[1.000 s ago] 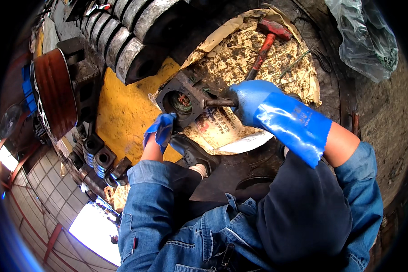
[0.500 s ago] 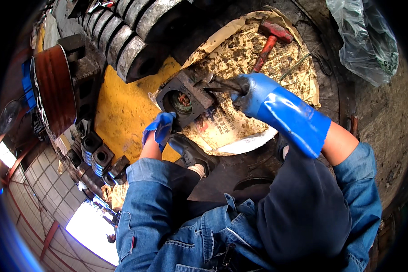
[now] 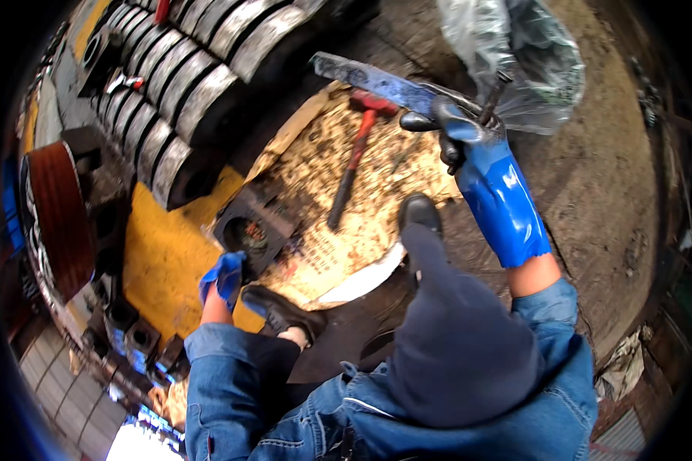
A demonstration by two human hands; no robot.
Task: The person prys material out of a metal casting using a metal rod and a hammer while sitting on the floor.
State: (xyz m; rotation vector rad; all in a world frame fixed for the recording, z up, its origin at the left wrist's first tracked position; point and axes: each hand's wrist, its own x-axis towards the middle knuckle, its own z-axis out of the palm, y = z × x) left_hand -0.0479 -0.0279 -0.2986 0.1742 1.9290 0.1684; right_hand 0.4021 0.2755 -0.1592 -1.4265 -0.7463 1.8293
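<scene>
My right hand [image 3: 473,134], in a long blue rubber glove darkened at the fingers, is raised at the upper right, closed around a long flat metal bar [image 3: 377,83]. The bar points up and left; a dark rod sticks out beside the same hand. My left hand [image 3: 224,276], also blue-gloved, is at the near left corner of a square dark metal block [image 3: 273,250]; its fingers are mostly hidden. The block has a large round bore with reddish and greenish bits inside. A red-headed hammer [image 3: 354,157] lies on the worn yellowish sacking [image 3: 307,184] beyond it.
Rows of heavy ribbed metal rolls [image 3: 184,100] stand at the upper left. A yellow plate [image 3: 161,253] lies left of the block, with a brown drum-like cylinder [image 3: 60,219] farther left. Clear plastic sheeting [image 3: 546,69] lies far right. My shoes flank the sacking's near edge.
My right hand has moved from beside the block up and to the right, and the flat bar in it now shows fully. The view has shifted; my left hand remains at the block.
</scene>
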